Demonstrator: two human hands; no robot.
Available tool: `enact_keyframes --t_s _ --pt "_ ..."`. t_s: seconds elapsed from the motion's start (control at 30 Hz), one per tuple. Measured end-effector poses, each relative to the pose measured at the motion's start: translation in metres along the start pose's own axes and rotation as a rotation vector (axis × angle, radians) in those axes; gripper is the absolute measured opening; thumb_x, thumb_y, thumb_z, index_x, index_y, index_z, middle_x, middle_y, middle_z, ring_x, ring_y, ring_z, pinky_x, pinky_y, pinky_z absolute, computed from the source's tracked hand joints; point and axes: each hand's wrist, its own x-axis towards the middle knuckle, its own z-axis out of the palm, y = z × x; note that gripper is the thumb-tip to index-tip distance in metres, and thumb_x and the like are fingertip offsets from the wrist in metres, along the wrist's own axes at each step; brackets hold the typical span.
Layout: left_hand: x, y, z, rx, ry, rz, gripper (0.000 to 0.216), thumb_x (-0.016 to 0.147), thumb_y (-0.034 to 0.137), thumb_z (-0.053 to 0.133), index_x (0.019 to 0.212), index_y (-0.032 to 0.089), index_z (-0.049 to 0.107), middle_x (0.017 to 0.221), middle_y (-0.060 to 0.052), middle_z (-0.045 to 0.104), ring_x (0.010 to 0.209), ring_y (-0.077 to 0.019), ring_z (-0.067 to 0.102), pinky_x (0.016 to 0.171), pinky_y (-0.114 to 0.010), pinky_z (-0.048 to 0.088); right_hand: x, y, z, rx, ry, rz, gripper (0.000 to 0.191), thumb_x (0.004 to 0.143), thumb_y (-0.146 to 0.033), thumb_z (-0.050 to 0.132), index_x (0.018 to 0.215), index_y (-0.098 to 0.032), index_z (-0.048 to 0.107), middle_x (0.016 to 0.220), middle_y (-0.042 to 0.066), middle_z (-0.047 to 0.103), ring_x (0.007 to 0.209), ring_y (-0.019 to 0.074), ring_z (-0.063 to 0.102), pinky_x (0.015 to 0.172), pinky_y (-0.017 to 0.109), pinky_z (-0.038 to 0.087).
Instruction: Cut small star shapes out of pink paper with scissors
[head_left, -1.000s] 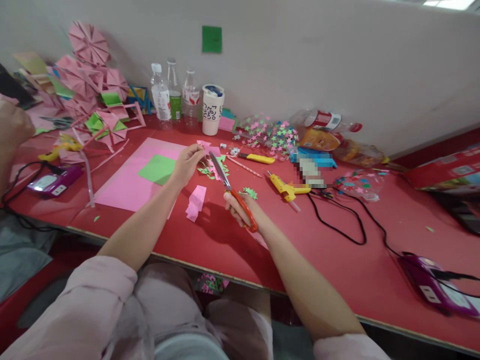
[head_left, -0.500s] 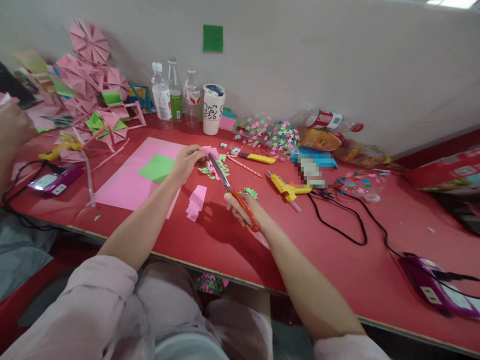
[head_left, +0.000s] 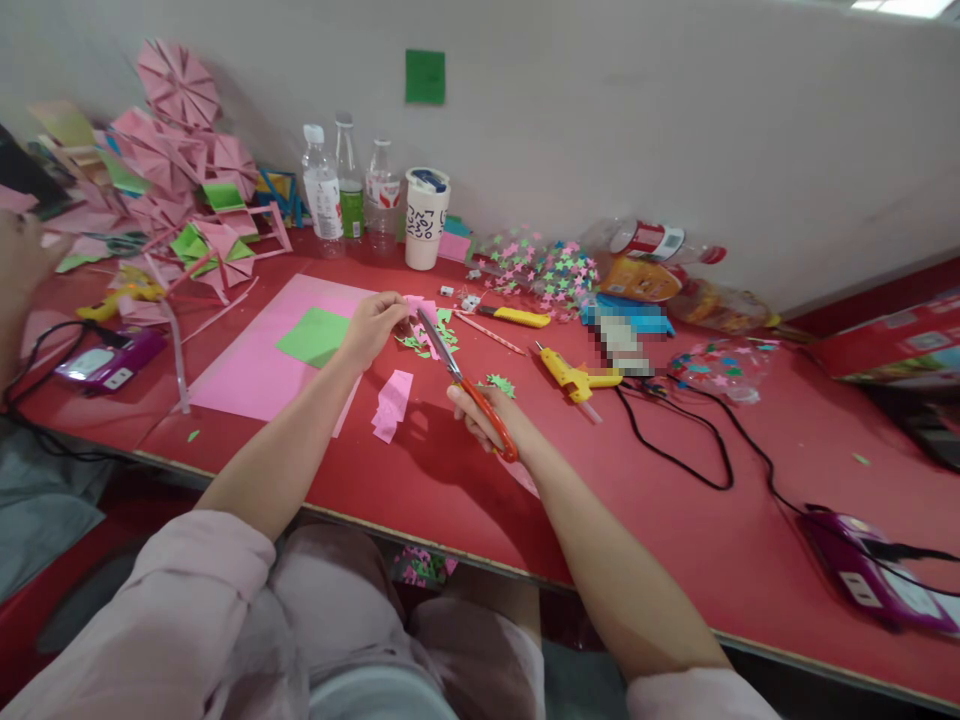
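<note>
My left hand (head_left: 377, 325) pinches a small piece of pink paper (head_left: 421, 306) above the table. Scissors (head_left: 463, 377) with orange handles are gripped in my right hand (head_left: 480, 415), their blades reaching up to the pink paper. Beneath the blade tips lie green and pink paper scraps (head_left: 427, 340). A small pile of green stars (head_left: 499, 384) sits just beyond my right hand. Nearer the table edge are stacked pink paper pieces (head_left: 393, 405). A green paper square (head_left: 313, 337) rests on a large pink sheet (head_left: 247, 375), partly behind my left forearm.
Bottles (head_left: 324, 200) and a cup (head_left: 427, 220) stand by the wall. A yellow cutter (head_left: 517, 317), a pencil (head_left: 491, 333) and a yellow glue gun (head_left: 574, 377) with a black cord lie rightward. Pink paper models (head_left: 169, 160), a purple power strip (head_left: 112, 360) and another person's hand (head_left: 26, 250) are leftward.
My hands, the scissors and the pink paper have barely shifted. The other person's hand at the far left has moved slightly and now shows spread fingers.
</note>
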Motion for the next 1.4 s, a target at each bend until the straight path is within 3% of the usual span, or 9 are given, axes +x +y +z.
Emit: enact_keyframes --t_s 0.23,0.4,0.53,0.7,0.97,1.13,1.4 --pt "0.003 -0.007 -0.005 0.096 -0.096 0.068 0.011 0.068 0.014 0.052 0.058 0.015 0.057 0.047 0.003 0.056 0.044 -0.0051 0.052 0.048 -0.017 0.042 -0.002 -0.001 0.001 0.037 0.012 -0.024 0.044 0.081 -0.058 0.054 0.062 -0.019 0.047 0.033 -0.008 0.035 0.026 0.0061 0.032 0.032 0.02 0.031" --pt "0.004 -0.01 -0.005 0.087 -0.098 0.087 0.012 0.07 0.014 0.054 0.058 0.016 0.057 0.045 0.003 0.055 0.043 -0.0051 0.05 0.047 -0.017 0.04 -0.004 -0.004 0.002 0.077 -0.01 0.003 0.046 0.083 -0.058 0.051 0.059 -0.02 0.044 0.031 -0.008 0.035 0.023 0.0063 0.032 0.03 0.019 0.029" --pt "0.001 -0.008 -0.002 0.006 -0.087 0.053 0.018 0.075 0.025 0.058 0.06 0.016 0.058 0.05 0.002 0.058 0.041 -0.0045 0.049 0.043 -0.017 0.039 -0.004 -0.003 0.005 0.105 0.012 -0.029 0.045 0.084 -0.058 0.049 0.061 -0.02 0.044 0.03 -0.008 0.036 0.024 0.0068 0.034 0.031 0.019 0.03" --pt "-0.006 -0.006 0.005 -0.088 -0.201 -0.049 0.029 0.078 0.04 0.059 0.062 0.016 0.058 0.055 0.0 0.06 0.04 -0.0037 0.049 0.04 -0.017 0.037 -0.003 -0.001 0.01 0.149 0.087 -0.067 0.044 0.084 -0.06 0.047 0.064 -0.02 0.043 0.032 -0.009 0.035 0.025 0.0068 0.035 0.031 0.019 0.031" --pt "-0.007 -0.009 0.01 -0.2 -0.117 -0.038 0.013 0.081 0.027 0.055 0.07 0.018 0.057 0.052 0.004 0.056 0.041 -0.0037 0.048 0.039 -0.016 0.034 -0.003 -0.001 0.013 0.142 0.057 -0.039 0.045 0.082 -0.06 0.051 0.061 -0.02 0.044 0.032 -0.009 0.034 0.026 0.0068 0.033 0.031 0.019 0.031" --pt "-0.007 -0.005 0.011 -0.144 -0.056 0.01 0.012 0.082 0.021 0.051 0.07 0.019 0.053 0.051 0.005 0.055 0.04 -0.0038 0.048 0.04 -0.017 0.036 -0.003 0.0 0.014 0.15 0.037 -0.038 0.043 0.081 -0.058 0.053 0.062 -0.02 0.044 0.032 -0.009 0.035 0.026 0.007 0.032 0.031 0.02 0.03" --pt "-0.006 -0.002 0.008 -0.067 -0.06 0.095 0.014 0.081 0.016 0.051 0.067 0.018 0.051 0.049 0.006 0.053 0.039 -0.0027 0.046 0.041 -0.016 0.036 -0.004 0.001 0.005 0.067 -0.014 -0.07 0.043 0.082 -0.057 0.05 0.065 -0.019 0.048 0.035 -0.008 0.037 0.026 0.0074 0.036 0.033 0.021 0.032"
